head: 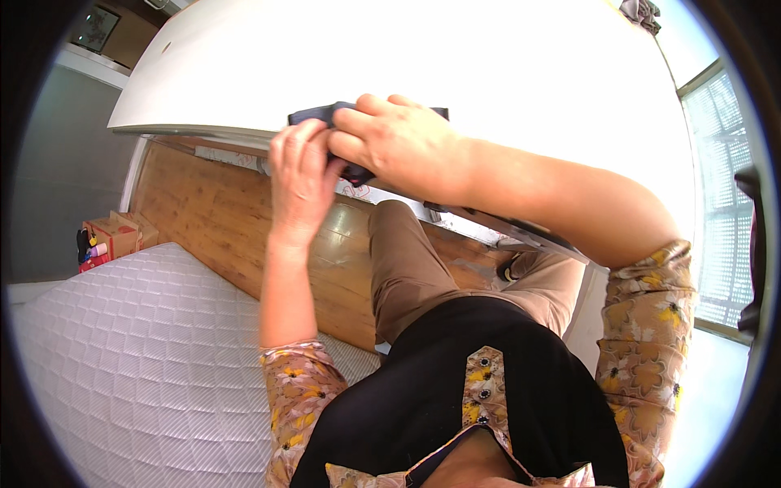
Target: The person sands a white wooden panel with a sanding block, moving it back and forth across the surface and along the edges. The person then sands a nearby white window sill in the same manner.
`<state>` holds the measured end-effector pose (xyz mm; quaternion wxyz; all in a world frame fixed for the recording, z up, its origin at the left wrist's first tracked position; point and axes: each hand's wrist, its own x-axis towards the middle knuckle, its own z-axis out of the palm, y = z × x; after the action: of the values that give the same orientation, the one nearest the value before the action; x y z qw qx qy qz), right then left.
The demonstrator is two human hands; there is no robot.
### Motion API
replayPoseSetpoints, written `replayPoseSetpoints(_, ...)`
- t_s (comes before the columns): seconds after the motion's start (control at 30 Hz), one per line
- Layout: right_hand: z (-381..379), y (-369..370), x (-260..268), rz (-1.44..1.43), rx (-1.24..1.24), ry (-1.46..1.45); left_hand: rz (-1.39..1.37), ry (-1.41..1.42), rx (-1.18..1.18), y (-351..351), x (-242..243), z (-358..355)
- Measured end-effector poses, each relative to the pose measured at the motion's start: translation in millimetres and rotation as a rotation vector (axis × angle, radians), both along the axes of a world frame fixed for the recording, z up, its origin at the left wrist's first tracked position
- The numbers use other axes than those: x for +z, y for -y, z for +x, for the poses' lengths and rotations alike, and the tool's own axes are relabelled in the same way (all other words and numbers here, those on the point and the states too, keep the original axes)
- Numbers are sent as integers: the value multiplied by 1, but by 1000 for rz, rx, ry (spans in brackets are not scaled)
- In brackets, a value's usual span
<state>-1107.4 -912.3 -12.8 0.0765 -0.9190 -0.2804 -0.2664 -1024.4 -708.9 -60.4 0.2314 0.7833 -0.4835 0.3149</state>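
Note:
Both hands meet on a dark navy cloth item (314, 114) at the near edge of a white tabletop (518, 73). My left hand (300, 171) grips the cloth's left part from the near side, its fingertips bent over it. From the right, my right hand (390, 137) reaches across and holds the middle with curled fingers. Part of the cloth hangs below the hands, past the table's edge, and a small pink spot shows on it. Its right end sticks out behind the right hand. The hands hide most of it, so its exact kind cannot be told.
A quilted mattress (165, 354) lies at the lower left, beside a wooden floor (201, 195). Cardboard boxes (116, 235) with small items stand beyond it. A crumpled grey cloth (642, 13) lies at the table's far right corner. A window (723, 201) is at the right.

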Motion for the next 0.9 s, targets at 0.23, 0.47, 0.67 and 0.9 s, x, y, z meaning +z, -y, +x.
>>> replayPoseSetpoints(0.23,-65,32,11,-35,-100,-86,-171,117,-129,46,-28,-46)
replayPoseSetpoints(0.47,-23,13,4,52,12,-54,-134,129,10,18,-29,-10)
replayPoseSetpoints(0.67,47,-31,7,-18,3,-102,-88,111,177,-32,-17,48)
replayPoseSetpoints(0.9,68,-40,-5,-56,-52,-194,-88,157,142,-46,-14,75)
